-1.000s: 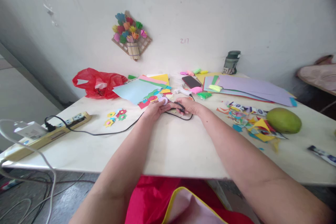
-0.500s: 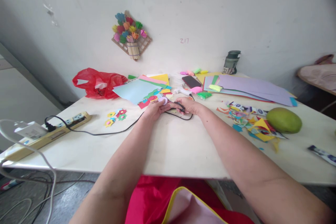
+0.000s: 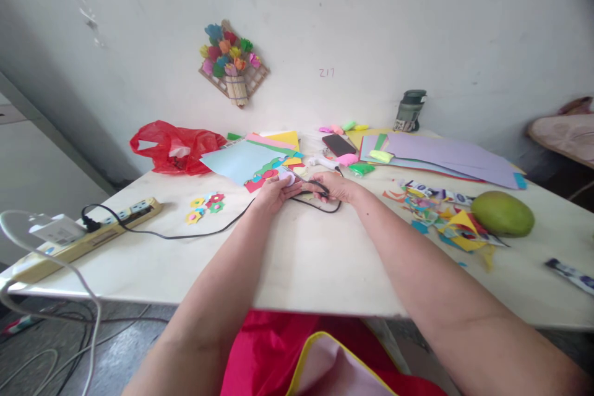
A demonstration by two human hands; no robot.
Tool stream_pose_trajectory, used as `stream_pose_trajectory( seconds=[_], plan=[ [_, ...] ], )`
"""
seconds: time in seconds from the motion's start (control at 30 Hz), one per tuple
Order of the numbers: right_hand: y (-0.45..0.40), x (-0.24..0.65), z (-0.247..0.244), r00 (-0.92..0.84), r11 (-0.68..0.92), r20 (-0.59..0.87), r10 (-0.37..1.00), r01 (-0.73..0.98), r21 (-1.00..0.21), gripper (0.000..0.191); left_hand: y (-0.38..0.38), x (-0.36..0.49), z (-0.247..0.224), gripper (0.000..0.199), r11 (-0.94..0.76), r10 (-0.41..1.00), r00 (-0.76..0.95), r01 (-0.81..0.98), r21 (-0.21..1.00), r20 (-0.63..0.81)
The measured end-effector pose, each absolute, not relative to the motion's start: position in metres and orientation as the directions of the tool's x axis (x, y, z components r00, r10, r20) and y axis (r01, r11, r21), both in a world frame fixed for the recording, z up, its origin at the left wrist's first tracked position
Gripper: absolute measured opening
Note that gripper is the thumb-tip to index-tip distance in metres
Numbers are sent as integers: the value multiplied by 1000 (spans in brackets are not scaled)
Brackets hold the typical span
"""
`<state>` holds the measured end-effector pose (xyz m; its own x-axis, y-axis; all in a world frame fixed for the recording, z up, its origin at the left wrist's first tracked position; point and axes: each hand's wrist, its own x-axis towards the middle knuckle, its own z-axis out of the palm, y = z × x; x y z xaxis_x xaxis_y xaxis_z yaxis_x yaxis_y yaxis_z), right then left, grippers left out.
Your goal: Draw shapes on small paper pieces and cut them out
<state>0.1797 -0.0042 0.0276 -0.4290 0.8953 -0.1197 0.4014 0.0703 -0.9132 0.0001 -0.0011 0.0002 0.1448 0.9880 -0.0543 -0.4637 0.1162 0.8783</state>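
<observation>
My left hand (image 3: 273, 193) pinches a small piece of pale purple paper (image 3: 288, 178) over the middle of the table. My right hand (image 3: 331, 187) is closed on black-handled scissors (image 3: 319, 188), whose blades point left toward the paper. Just behind my hands lies a white glue gun (image 3: 323, 163). A black cord (image 3: 204, 236) passes under my hands. Coloured paper cutouts (image 3: 266, 174) lie beyond my left hand, and small paper flowers (image 3: 204, 207) are to its left.
A power strip (image 3: 88, 241) and red bag (image 3: 179, 147) are on the left. A phone (image 3: 339, 145), paper sheets (image 3: 431, 151) and bottle (image 3: 410, 110) stand or lie behind. Paper scraps (image 3: 459, 229) and a green mango (image 3: 502, 213) are on the right.
The view has shifted very slightly. My hands keep nearly the same place, with the purple paper and the scissors still held.
</observation>
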Motion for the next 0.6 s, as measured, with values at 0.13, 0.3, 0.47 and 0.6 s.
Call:
stream_pose_trajectory(
  seconds=[0.13, 0.3, 0.47, 0.6],
  plan=[
    [0, 182, 23, -499, 88, -97, 861, 334, -939, 29, -1, 0, 0, 11, 124, 986, 153, -463, 878, -58],
    [2, 181, 21, -503, 91, -92, 859, 326, -941, 29, -2, 0, 2, 8, 126, 986, 157, -448, 885, -61],
    [3, 179, 19, -511, 99, -82, 856, 318, -943, 30, -1, 0, 0, 9, 129, 985, 164, -455, 881, -59],
    [4, 178, 17, -511, 83, -77, 856, 284, -955, 30, 1, -1, -2, 7, 127, 985, 162, -474, 871, -55]
  ],
)
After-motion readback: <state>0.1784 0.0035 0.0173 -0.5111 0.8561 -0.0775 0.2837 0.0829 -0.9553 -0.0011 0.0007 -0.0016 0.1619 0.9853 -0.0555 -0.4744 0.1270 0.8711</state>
